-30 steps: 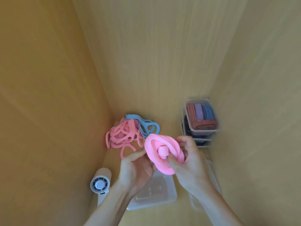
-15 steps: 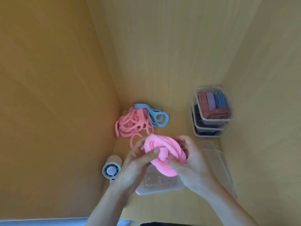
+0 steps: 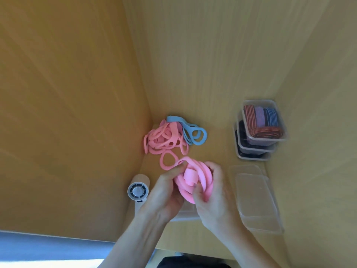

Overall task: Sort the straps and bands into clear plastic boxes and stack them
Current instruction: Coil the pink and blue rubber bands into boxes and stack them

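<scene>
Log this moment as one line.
left hand: grips pink coil | right hand: grips pink coil | clear box: under hands | filled boxes: stacked

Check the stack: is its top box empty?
No, the top box of the stack holds rolled red, purple and blue bands.

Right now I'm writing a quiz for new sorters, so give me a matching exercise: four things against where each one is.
Things:
1. rolled pink band
2. blue bands
3. stacked boxes
4. small fan

Places:
A. leftmost of all
B. gripped by the left hand and the right hand
C. far right, towards the back
D. touching the loose pink pile

Pairs: 1-B, 2-D, 3-C, 4-A.
</scene>
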`<state>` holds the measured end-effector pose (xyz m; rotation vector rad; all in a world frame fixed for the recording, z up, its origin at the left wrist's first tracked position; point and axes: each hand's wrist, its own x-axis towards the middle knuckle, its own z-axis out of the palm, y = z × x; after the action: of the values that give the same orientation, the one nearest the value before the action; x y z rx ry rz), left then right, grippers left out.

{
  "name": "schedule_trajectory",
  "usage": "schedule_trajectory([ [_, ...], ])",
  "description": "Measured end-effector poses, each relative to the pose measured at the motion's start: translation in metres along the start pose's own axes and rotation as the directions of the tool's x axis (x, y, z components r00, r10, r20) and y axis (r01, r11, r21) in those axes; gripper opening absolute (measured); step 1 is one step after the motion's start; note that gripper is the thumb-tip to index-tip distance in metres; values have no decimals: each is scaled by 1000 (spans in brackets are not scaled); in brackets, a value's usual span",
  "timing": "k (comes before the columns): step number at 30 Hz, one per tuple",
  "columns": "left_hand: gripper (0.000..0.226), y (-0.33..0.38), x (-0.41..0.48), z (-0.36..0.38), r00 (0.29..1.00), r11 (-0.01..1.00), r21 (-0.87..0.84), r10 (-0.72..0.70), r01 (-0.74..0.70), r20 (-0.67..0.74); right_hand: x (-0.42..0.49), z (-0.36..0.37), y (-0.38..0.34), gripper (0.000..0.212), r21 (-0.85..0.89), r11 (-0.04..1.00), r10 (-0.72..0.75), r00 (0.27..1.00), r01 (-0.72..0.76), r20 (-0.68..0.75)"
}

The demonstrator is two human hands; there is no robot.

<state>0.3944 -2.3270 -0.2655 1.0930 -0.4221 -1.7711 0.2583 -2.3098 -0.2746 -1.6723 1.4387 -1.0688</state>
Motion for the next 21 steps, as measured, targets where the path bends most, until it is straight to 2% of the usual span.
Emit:
schedule_trajectory([
  [4, 37, -1, -2, -6, 999, 1000, 5, -16, 16, 36, 1, -4, 10, 43, 187, 977, 105, 994, -103, -2],
  [7, 42, -1, -7, -11, 996, 999, -16, -46, 47, 82, 4, -11, 14, 47, 353, 915, 185, 980, -197, 67],
  [10, 49, -5, -11, -16, 991, 995, -69, -68, 77, 118, 7, -12, 16, 43, 466, 842, 244, 962, -272, 122],
  [12, 51, -6, -13, -21, 986, 992, -94, -74, 88, 148, 7, -9, 15, 38, 487, 824, 251, 957, -290, 145],
  [15, 53, -2, -13, -25, 982, 999, -3, -44, 46, 184, 6, -7, 16, 32, 429, 848, 255, 949, -312, 187],
  [18, 50, -5, -12, -29, 988, 994, 107, -17, 0, 154, 6, -13, 22, 27, 449, 821, 273, 933, -352, 233],
  [21, 48, -13, -12, -36, 991, 988, 154, 9, -30, 133, 7, -20, 27, 23, 441, 828, 232, 927, -347, 295],
])
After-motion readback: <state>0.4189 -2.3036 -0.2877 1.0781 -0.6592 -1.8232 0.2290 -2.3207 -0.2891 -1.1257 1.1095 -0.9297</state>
